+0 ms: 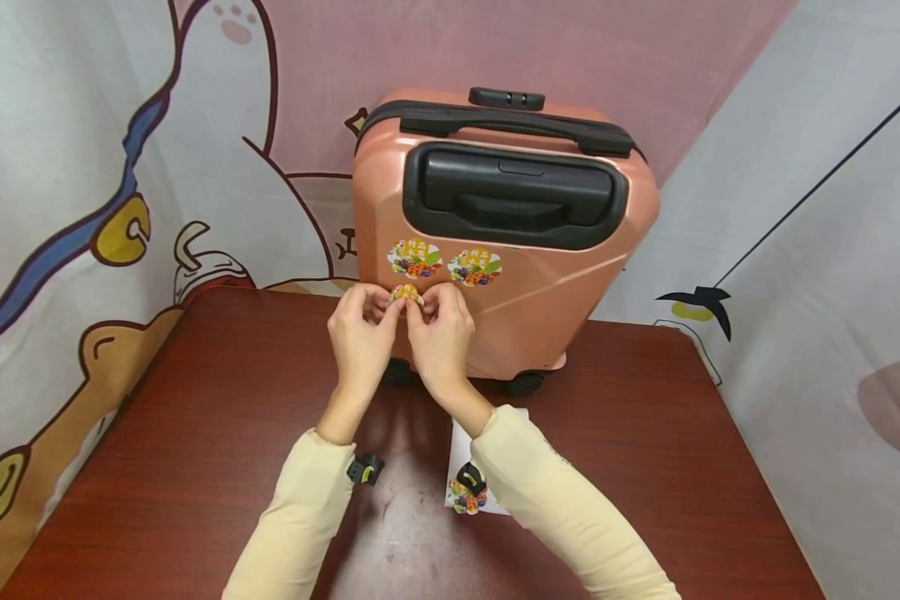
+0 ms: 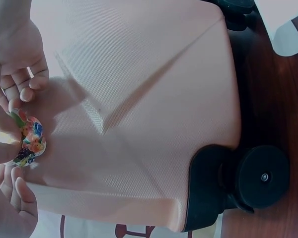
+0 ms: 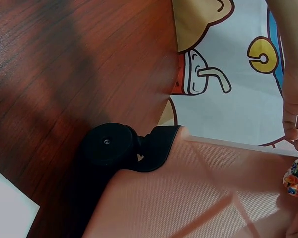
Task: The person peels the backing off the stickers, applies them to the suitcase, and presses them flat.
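Note:
A round fruit-print sticker is pinched between the thumbs and fingers of my left hand and right hand. The hands meet in front of the upright pink suitcase, just below two similar stickers on its shell, a left one and a right one. Seen from the left wrist, the held sticker bends, its fruit side facing out, close to the shell. The right wrist view catches only part of the sticker at its right edge, between fingertips.
A white sheet bearing another fruit sticker lies on the brown table, partly under my right forearm. The suitcase stands on black wheels against a cartoon-printed cloth. Black straps hang at the sleeves.

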`<state>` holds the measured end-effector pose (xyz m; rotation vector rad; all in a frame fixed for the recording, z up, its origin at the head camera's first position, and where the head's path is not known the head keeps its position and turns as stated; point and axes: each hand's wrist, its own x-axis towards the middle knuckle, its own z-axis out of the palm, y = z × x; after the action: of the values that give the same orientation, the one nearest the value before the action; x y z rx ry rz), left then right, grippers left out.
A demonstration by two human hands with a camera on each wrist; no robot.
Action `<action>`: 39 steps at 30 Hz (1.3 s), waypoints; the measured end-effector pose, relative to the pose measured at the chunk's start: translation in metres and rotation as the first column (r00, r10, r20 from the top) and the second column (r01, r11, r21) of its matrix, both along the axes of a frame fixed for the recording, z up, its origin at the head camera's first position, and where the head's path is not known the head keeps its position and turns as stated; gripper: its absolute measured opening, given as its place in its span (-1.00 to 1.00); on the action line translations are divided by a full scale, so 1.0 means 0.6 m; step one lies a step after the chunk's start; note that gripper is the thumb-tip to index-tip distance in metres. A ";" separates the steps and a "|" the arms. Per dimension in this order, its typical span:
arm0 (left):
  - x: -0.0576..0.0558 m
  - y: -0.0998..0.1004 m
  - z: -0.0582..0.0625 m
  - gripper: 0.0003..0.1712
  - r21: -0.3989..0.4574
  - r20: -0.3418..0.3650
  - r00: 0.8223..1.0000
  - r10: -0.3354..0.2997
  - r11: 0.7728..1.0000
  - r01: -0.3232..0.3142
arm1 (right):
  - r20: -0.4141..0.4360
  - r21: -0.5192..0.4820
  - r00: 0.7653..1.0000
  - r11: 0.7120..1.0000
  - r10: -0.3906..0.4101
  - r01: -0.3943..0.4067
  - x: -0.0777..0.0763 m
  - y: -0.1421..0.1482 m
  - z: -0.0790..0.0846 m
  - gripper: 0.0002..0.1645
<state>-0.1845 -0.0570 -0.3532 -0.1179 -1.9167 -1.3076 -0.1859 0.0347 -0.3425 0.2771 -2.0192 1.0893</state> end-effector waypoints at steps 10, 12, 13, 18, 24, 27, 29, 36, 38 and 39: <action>-0.003 -0.001 0.000 -0.80 -0.014 -0.010 1.000 0.020 1.000 -0.020 | 0.002 0.034 0.998 0.997 -0.062 0.062 0.002 -0.004 0.002 -0.76; -0.003 -0.001 0.000 -0.79 -0.019 -0.014 1.000 0.021 1.000 -0.022 | -0.006 0.034 0.998 0.997 -0.069 0.069 0.001 -0.004 0.002 -0.76; -0.002 -0.001 0.001 -0.79 -0.021 -0.018 1.000 0.022 1.000 -0.023 | -0.009 0.034 0.997 0.997 -0.073 0.073 0.001 -0.004 0.002 -0.76; -0.003 0.000 0.001 -0.79 -0.029 -0.032 0.999 0.033 0.999 -0.034 | -0.017 0.039 0.996 0.995 -0.089 0.090 0.000 -0.005 0.001 -0.75; -0.003 0.000 0.002 -0.78 -0.028 -0.031 0.999 0.037 0.999 -0.038 | -0.023 0.046 0.995 0.994 -0.100 0.101 -0.001 -0.005 0.001 -0.75; -0.003 -0.001 0.002 -0.78 -0.029 -0.032 0.999 0.039 0.999 -0.040 | -0.028 0.051 0.994 0.993 -0.103 0.104 -0.001 -0.005 0.000 -0.74; -0.004 -0.001 0.003 -0.78 -0.028 -0.035 0.999 0.039 0.999 -0.040 | -0.031 0.054 0.994 0.993 -0.105 0.106 -0.001 -0.004 0.000 -0.74; -0.004 -0.003 0.003 -0.78 -0.026 -0.035 0.998 0.043 0.999 -0.044 | -0.036 0.061 0.994 0.992 -0.108 0.110 -0.002 -0.004 -0.001 -0.74; -0.004 -0.003 0.003 -0.78 -0.025 -0.033 0.999 0.042 0.999 -0.042 | -0.034 0.061 0.993 0.992 -0.110 0.112 -0.002 -0.003 -0.001 -0.74; -0.004 -0.003 0.003 -0.77 -0.025 -0.033 0.999 0.041 0.999 -0.042 | -0.033 0.060 0.993 0.992 -0.110 0.112 -0.002 -0.003 -0.001 -0.74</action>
<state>-0.1869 -0.0590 -0.3515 -0.1106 -1.8996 -1.2465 -0.1872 0.0328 -0.3433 0.2095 -2.0194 0.9495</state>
